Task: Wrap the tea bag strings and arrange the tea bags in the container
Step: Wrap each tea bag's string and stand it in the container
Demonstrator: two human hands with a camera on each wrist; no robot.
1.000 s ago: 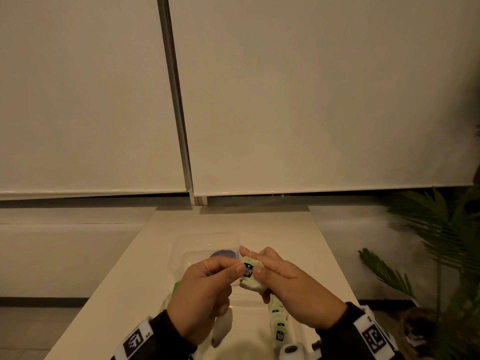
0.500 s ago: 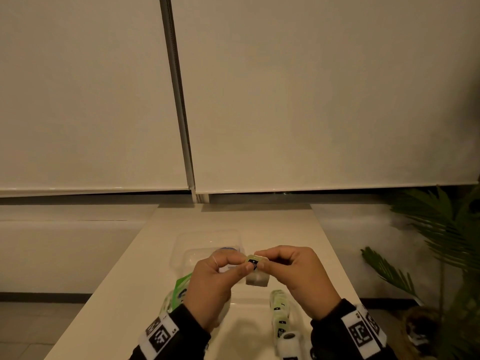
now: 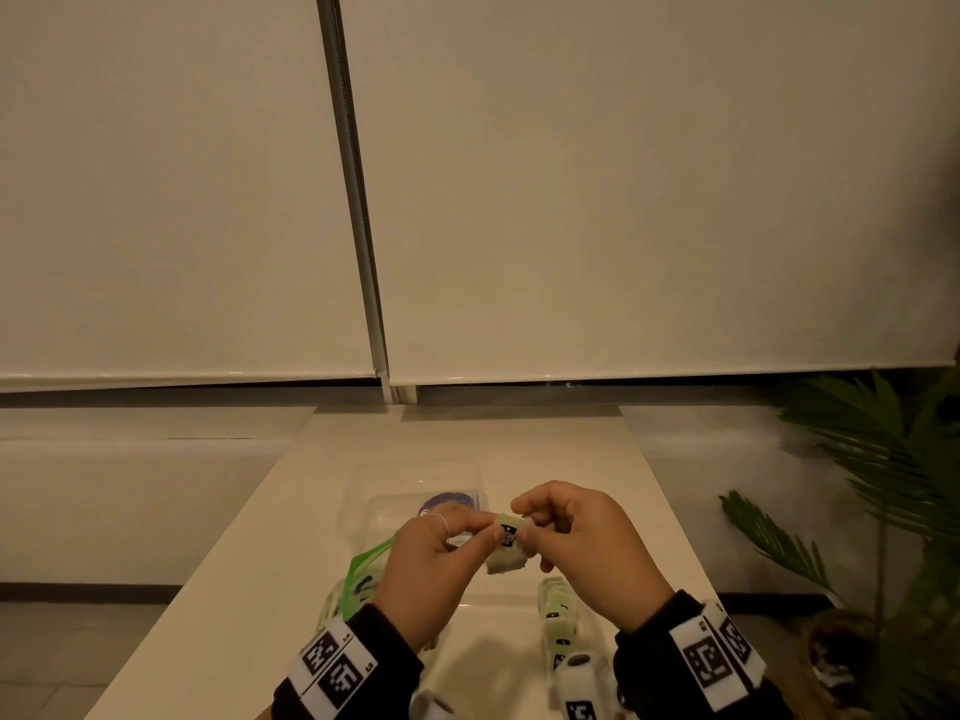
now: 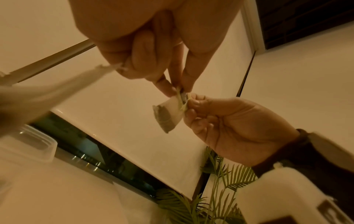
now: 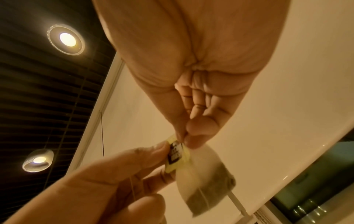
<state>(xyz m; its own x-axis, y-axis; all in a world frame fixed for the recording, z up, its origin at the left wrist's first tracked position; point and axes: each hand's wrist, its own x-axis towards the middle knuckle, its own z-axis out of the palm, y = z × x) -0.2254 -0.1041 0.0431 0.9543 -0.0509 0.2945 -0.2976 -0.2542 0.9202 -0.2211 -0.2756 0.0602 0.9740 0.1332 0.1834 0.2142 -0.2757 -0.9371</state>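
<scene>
tea bag pinched between both hands

at lower centre of the head view, a tea bag is held above the table, its paper tag pinched by the left hand and right hand. beyond, a clear container is seen.

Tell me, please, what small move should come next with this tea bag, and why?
Probably carry the tea bag forward into the container: both hands pinch its tag against it in mid-air, little loose string shows, and the container sits just beyond.
</scene>
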